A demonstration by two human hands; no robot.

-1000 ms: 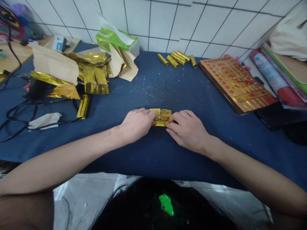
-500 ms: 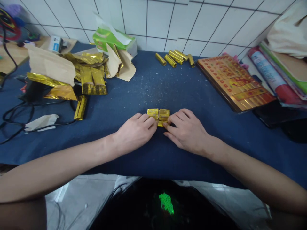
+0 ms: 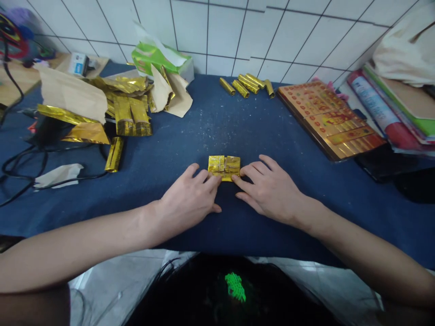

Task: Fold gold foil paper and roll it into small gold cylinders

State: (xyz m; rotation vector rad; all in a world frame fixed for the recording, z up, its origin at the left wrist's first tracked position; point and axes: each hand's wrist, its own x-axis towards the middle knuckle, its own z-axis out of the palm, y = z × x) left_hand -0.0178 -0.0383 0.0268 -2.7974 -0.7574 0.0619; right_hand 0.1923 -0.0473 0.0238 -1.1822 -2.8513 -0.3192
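Note:
A small folded piece of gold foil paper (image 3: pixel 232 164) lies flat on the blue cloth in front of me, with a split down the middle of its upper part. My left hand (image 3: pixel 190 195) rests its fingertips on the paper's lower left corner; its thumb sticks out below, apart from the paper. On the other side my right hand (image 3: pixel 268 188) touches the lower right edge with its fingertips, fingers spread and thumb held away. Both hands are open, pressing rather than gripping. The fingertips cover the paper's lower corners.
Several gold foil tubes (image 3: pixel 248 83) lie near the tiled wall. One more gold tube (image 3: pixel 114 155) is at left, beside crumpled foil scraps (image 3: pixel 132 115) and a black cable (image 3: pixel 44 158). A green tissue pack (image 3: pixel 159 59) stands behind. A gold-and-red flat box (image 3: pixel 331 117) lies at right.
My left thumb has come away from the paper and now points out below it. My right fingers have spread slightly, uncovering more of the paper's right side. The paper stays in place.

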